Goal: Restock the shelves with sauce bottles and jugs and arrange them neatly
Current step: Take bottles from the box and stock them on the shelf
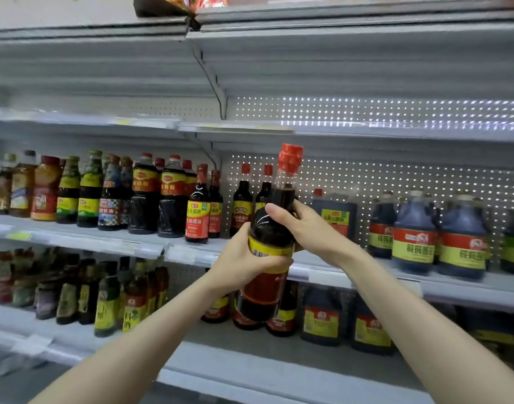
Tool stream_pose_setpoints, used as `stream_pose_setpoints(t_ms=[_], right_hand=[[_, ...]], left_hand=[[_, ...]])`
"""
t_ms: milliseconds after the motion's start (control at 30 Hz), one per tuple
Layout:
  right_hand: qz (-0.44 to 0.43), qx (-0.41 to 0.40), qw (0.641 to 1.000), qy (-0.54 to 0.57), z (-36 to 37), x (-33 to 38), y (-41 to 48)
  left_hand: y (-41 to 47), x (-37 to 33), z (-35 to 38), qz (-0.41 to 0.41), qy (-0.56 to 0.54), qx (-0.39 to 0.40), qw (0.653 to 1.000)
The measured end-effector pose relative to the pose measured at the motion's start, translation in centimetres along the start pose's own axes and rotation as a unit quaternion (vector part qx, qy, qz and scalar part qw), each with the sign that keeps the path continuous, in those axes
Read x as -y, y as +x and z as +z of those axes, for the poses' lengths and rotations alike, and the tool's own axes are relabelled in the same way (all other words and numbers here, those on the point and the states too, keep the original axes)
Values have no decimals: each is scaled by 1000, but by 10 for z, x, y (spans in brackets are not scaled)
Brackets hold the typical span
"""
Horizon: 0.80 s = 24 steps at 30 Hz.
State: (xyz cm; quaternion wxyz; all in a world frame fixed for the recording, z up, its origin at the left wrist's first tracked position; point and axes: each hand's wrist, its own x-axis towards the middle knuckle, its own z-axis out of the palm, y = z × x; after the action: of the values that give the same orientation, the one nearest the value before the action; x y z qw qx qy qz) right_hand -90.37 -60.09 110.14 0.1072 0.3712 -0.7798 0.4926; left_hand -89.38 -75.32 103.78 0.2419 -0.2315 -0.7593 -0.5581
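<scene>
I hold a dark sauce bottle (271,231) with a red cap and a yellow-and-red label upright in front of the middle shelf (366,277). My left hand (244,262) grips its body around the label. Higher up, my right hand (303,225) curls round its shoulder from the right. Directly behind the bottle stand two similar red-capped bottles (244,199). To their right there is a gap on the shelf, then a dark jug (336,212).
The middle shelf carries several sauce bottles (145,193) on the left and blue-tinted jugs (436,231) on the right. More bottles (110,298) and jugs (321,316) fill the lower shelf. The shelf above (366,131) shows only a perforated back panel.
</scene>
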Motion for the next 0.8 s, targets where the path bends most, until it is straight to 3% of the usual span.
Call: stream_pose_setpoints(t_ms=[367, 533, 800], right_hand=[[-33, -106, 993, -38, 73, 3, 101], [-37, -168, 982, -76, 81, -2, 143], [-19, -192, 976, -97, 92, -25, 192]], left_hand=[[76, 56, -110, 36, 0, 63, 997], [102, 81, -130, 48, -15, 45, 998], [134, 118, -140, 59, -7, -18, 998]])
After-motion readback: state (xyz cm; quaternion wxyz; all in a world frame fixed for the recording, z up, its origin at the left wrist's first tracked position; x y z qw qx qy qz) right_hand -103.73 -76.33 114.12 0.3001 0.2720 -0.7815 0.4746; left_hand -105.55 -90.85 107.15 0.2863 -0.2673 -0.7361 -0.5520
